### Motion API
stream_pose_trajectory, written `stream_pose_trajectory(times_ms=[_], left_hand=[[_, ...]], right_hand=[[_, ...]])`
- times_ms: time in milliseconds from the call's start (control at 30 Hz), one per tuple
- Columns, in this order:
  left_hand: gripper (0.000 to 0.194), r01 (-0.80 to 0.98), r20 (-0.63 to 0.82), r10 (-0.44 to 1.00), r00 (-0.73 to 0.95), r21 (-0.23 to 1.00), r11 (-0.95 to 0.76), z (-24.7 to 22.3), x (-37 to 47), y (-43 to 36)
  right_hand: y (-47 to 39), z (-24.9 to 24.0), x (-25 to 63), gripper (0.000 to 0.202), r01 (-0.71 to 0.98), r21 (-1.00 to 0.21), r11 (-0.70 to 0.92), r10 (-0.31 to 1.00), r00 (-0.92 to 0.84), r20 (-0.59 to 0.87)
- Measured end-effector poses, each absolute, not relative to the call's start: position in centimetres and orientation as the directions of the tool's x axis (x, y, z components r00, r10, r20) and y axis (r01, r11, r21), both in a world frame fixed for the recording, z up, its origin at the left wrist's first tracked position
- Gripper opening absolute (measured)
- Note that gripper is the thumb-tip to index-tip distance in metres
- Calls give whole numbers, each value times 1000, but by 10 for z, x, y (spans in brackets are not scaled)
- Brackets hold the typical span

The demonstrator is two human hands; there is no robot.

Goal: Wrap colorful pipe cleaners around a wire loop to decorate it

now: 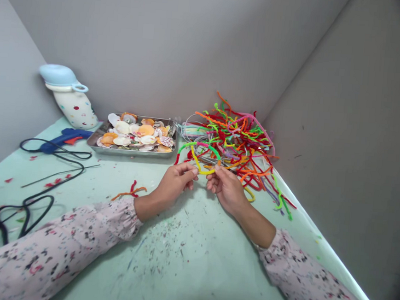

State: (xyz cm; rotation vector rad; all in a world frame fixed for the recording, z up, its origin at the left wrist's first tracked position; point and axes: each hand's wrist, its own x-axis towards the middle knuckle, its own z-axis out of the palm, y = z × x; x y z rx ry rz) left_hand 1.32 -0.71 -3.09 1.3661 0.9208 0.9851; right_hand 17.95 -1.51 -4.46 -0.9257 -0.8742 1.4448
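Between my hands is a bent pipe cleaner loop (205, 172), yellow along the front and green, pink and red along its arch. My left hand (180, 180) pinches it at the left with thumb and forefinger. At the other end, my right hand (226, 187) grips it near an orange bit. Both hands are just above the table, fingertips facing each other. Right behind them lies a tangled heap of pipe cleaners (242, 135) in red, orange, green and pink. To the left of my left hand rests a small twisted orange and red pipe cleaner piece (132, 191).
A metal tray (133, 153) of seashells (146, 131) stands by the back wall. Farther left are a blue glue gun (60, 140), its black cord (44, 198) and a leaning white bottle (73, 105) with a blue lid. Red scraps dot the pale green table (177, 259).
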Motion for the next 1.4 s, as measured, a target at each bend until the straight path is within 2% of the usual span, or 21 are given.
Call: stream_pose_trajectory(times_ms=[400, 700, 933, 1400], left_hand=[[15, -56, 54, 945, 324, 998, -38, -32, 14, -7], [13, 4, 90, 947, 310, 995, -95, -34, 13, -5], [16, 30, 67, 928, 366, 996, -84, -33, 15, -8], [10, 97, 91, 949, 301, 987, -126, -29, 15, -8]], right_hand=[[-17, -44, 179, 28, -402, -912, -80, 997, -37, -71], [-16, -44, 179, 28, -407, -910, -78, 997, -46, -64], [-15, -46, 180, 27, -428, -901, -66, 998, -15, -65], [-16, -45, 179, 28, -411, -909, -70, 998, -21, -67]])
